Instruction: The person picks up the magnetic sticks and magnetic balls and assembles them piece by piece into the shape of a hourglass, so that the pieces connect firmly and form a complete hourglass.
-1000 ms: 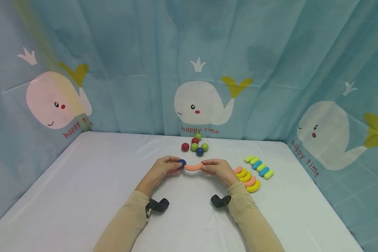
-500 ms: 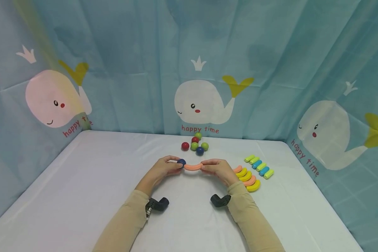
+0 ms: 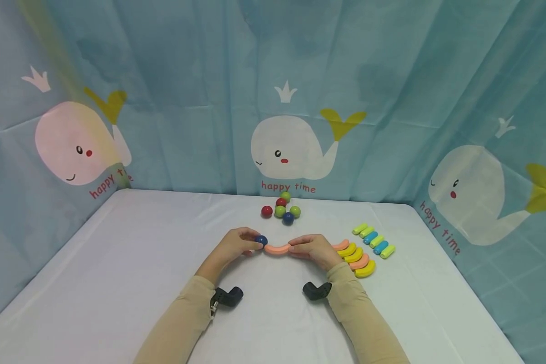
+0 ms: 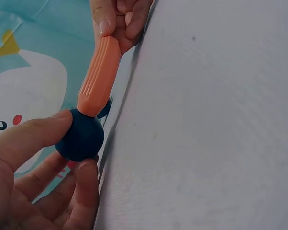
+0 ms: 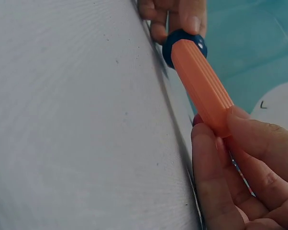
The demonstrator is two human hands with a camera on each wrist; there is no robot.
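Note:
Between thumb and fingers, my left hand (image 3: 234, 248) pinches a dark blue ball (image 4: 80, 136). My right hand (image 3: 316, 249) pinches the far end of a curved, grooved orange stick (image 5: 201, 86). In both wrist views the stick's other end touches the ball, so the two form one line between the hands. In the head view the orange stick (image 3: 277, 249) bows slightly downward, over the middle of the white table. Whether the stick and ball are locked together cannot be told.
Several red, green and blue balls (image 3: 280, 211) lie near the table's back edge. Right of my right hand is a row of curved yellow and orange sticks (image 3: 354, 254), partly hidden by that hand. Beyond it lie short yellow-green and blue cylinders (image 3: 376, 240).
Both hands have come slightly down and nearer with the ball and the orange stick, which stay end to end. The things lying on the table have not moved.

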